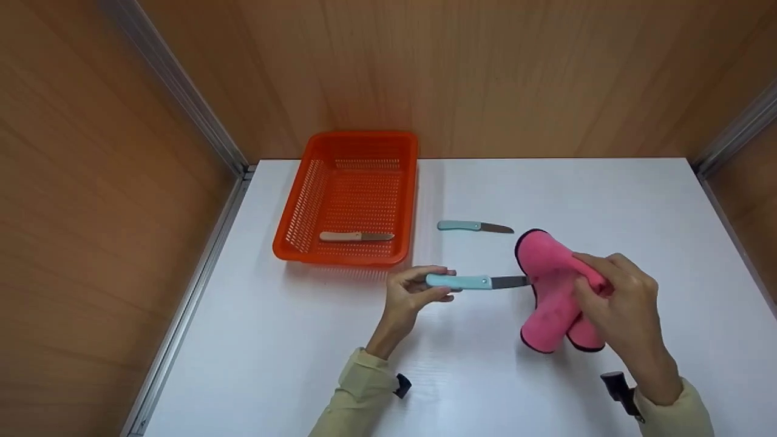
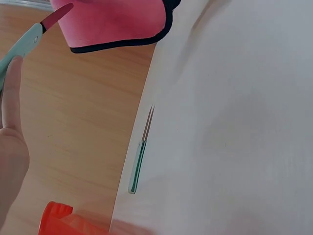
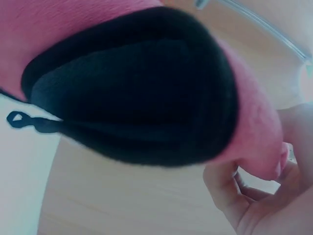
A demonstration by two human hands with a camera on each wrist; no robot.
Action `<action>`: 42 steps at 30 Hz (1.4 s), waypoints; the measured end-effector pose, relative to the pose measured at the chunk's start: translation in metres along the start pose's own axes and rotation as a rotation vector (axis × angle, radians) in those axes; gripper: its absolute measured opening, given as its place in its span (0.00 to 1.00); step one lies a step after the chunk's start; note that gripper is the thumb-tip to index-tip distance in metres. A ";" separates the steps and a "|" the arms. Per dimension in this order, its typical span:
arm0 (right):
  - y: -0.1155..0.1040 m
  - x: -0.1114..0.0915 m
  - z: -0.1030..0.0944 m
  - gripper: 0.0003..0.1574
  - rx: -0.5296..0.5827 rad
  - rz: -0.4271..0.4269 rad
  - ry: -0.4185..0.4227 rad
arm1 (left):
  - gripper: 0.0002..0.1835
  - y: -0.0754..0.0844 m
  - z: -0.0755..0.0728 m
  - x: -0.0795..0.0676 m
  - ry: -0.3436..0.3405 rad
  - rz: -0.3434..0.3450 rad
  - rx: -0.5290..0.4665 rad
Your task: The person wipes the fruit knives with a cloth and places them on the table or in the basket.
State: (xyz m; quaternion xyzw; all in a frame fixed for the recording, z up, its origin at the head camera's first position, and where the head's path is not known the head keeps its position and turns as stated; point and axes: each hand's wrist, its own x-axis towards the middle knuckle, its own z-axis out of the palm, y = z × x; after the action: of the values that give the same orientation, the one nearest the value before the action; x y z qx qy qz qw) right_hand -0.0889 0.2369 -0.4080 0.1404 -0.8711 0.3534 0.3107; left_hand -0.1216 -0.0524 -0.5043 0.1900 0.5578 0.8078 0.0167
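My left hand (image 1: 405, 297) grips a small knife (image 1: 461, 282) by its light turquoise handle, the blade pointing right. Bunched in my right hand (image 1: 625, 303) is a pink cloth (image 1: 549, 315) with black edging, pinched between thumb and fingers. The knife's tip reaches the cloth's left edge in the head view. In the left wrist view, the blade (image 2: 56, 17) overlaps the pink fabric. The cloth's dark underside (image 3: 137, 103) and a small black loop (image 3: 17, 119) show in the right wrist view, with the fingers (image 3: 222, 193) behind.
A second turquoise-handled knife (image 1: 459, 225) lies on the white table (image 1: 243, 340) beyond the hands. To its left stands an orange perforated basket (image 1: 414, 200), holding a knife with a pale beige handle (image 1: 340, 236). Wooden panels (image 1: 485, 79) enclose the back and sides.
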 end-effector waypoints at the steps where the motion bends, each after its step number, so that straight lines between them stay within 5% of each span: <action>1: -0.002 0.001 0.000 0.18 0.015 -0.002 0.002 | 0.17 0.000 0.001 0.000 -0.003 -0.002 -0.004; 12: -0.033 -0.001 0.021 0.22 0.120 -0.070 -0.094 | 0.17 0.003 0.010 0.006 -0.012 -0.004 -0.017; 18: -0.040 -0.010 0.036 0.23 0.007 -0.129 -0.246 | 0.16 0.008 0.013 0.004 -0.008 0.005 -0.035; 24: -0.044 -0.015 0.039 0.22 -0.115 -0.201 -0.305 | 0.15 0.009 0.014 0.003 -0.002 0.022 -0.038; 42: -0.014 -0.016 0.025 0.22 -0.229 -0.154 -0.293 | 0.13 0.007 0.002 0.001 0.021 0.023 -0.040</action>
State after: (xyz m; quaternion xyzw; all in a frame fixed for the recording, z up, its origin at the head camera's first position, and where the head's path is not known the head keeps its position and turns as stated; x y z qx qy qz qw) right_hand -0.0807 0.2100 -0.4248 0.2201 -0.9282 0.2031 0.2207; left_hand -0.1209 -0.0535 -0.4967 0.1877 0.5393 0.8209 0.0053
